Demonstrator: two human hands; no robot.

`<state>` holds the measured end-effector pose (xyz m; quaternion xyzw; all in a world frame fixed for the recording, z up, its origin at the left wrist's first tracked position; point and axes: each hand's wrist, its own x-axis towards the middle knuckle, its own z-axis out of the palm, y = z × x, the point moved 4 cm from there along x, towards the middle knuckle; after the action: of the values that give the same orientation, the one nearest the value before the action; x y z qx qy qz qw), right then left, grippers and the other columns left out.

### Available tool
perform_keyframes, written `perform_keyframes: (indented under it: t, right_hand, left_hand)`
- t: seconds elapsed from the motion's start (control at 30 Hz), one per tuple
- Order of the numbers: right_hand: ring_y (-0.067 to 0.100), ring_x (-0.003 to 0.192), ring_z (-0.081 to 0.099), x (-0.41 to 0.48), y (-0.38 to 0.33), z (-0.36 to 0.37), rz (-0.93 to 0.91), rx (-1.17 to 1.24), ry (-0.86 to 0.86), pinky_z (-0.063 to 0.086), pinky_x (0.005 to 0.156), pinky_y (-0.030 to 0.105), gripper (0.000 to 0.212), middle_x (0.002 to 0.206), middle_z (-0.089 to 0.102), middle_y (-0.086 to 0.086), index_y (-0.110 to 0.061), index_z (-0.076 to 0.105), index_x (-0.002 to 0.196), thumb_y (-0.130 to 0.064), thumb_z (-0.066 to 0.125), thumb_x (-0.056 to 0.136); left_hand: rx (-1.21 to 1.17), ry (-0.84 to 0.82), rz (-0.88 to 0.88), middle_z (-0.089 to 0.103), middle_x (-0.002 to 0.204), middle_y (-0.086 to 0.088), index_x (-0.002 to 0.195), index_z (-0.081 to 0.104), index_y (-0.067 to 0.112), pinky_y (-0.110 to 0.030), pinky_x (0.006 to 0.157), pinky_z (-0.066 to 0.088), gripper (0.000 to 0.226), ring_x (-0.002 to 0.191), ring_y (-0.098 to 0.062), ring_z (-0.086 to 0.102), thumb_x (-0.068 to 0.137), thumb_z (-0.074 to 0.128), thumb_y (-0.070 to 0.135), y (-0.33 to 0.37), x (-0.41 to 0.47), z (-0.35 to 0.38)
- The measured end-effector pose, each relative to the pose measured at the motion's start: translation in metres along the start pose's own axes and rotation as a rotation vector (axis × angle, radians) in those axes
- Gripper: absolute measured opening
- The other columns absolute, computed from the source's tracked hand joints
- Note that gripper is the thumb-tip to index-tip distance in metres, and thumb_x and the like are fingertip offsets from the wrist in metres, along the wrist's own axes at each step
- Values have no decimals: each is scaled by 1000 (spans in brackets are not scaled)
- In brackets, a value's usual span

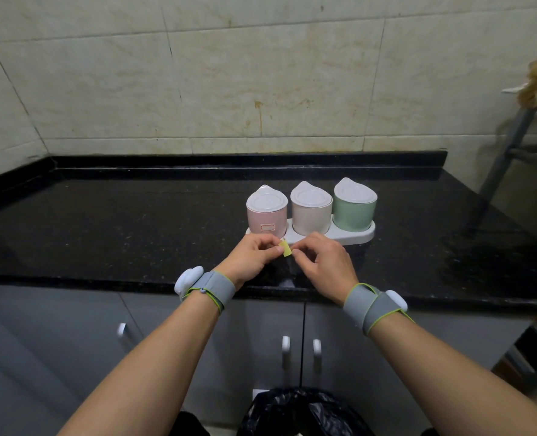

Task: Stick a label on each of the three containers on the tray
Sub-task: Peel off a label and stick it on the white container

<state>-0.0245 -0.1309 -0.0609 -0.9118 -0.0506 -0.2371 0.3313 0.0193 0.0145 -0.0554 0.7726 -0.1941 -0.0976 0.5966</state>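
Observation:
Three lidded containers stand in a row on a white tray [357,236] on the black counter: a pink container [266,219] at the left with a white label [267,227] on its front, a beige container [310,215] in the middle, a green container [354,212] at the right. Just in front of the tray, my left hand [254,253] and my right hand [321,259] pinch a small yellowish label strip [285,248] between their fingertips. No label shows on the beige or green container.
The black counter [135,228] meets a tiled wall behind. Grey cabinet doors with white handles [286,347] lie below its front edge. A bin lined with a black bag [302,413] stands at my feet. A grey metal rack [509,152] stands at the right.

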Motion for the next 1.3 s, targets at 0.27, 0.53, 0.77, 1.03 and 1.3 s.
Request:
perform_keyframes:
  t: [0.27,0.53,0.77,1.03,1.3]
  right_hand:
    - [21,79,60,0,0,0,6,-2,-12,48,69,36,9,84,64,-4,-26,68,84,-33,63,82]
    - [22,79,60,0,1,0,15,-3,-16,47,69,35,8,85,65,-5,-25,67,82,-31,62,83]
    - [18,77,59,-1,-1,0,3,11,-24,48,70,35,8,80,61,-7,-28,68,83,-34,64,81]
    - [23,80,60,-1,0,0,0,16,-25,48,70,39,8,84,64,-4,-26,68,84,-31,62,83]
    - [18,70,53,1,3,0,36,35,2,47,67,35,8,76,58,-9,-25,65,78,-32,62,81]
  left_hand:
    - [10,0,6,53,66,-2,79,64,12,-6,52,37,17,47,6,46,92,55,4,-2,0,-1]
    - [37,-4,0,52,65,0,74,63,18,-10,54,36,23,50,4,44,92,56,5,-4,0,-1]
    - [23,-6,-6,57,64,4,80,66,13,-7,55,38,17,51,6,49,91,56,5,-4,0,-1]
    - [55,-6,-28,59,83,-14,93,68,6,-25,70,41,12,74,-16,50,92,57,7,-2,-2,0]
    - [65,-13,-25,58,79,-11,87,67,10,-27,72,39,12,72,-15,49,92,56,8,-3,-2,1]
